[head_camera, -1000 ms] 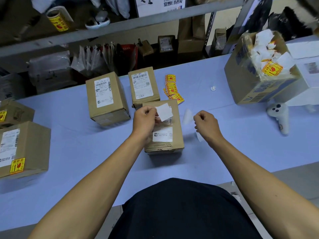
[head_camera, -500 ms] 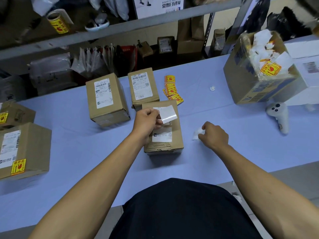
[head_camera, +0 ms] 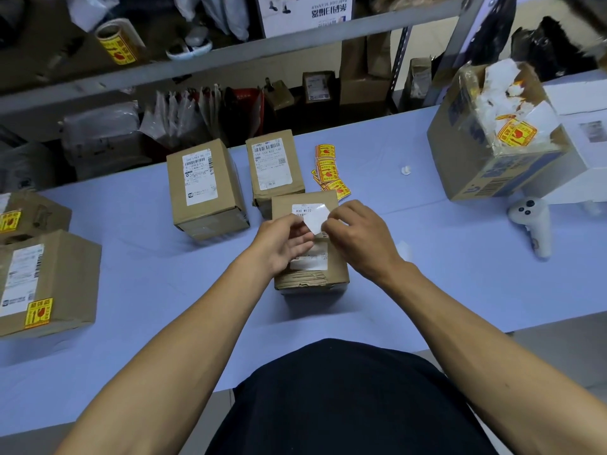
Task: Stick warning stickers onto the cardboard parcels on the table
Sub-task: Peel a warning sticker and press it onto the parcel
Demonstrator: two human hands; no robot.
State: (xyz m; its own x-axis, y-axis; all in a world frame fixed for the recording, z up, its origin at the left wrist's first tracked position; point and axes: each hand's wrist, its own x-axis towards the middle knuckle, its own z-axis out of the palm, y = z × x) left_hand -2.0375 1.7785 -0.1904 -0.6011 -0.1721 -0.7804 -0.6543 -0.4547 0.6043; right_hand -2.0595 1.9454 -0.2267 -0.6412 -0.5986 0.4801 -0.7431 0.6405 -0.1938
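Both hands, left hand [head_camera: 282, 244] and right hand [head_camera: 358, 238], pinch a white sticker [head_camera: 317, 220] over the parcel [head_camera: 310, 274] labelled "830 W172"; lilac table [head_camera: 427, 257].

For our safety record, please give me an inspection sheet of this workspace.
Surface: table with pale blue cover.
Job's things: near parcel under both hands; loose stickers behind it; two more parcels without stickers.
Clutter: open box of paper scraps, white controller.
Grippers: left hand and right hand pinch a white sheet.
Cables: nothing seen.
Surroundings: shelf with sticker roll.
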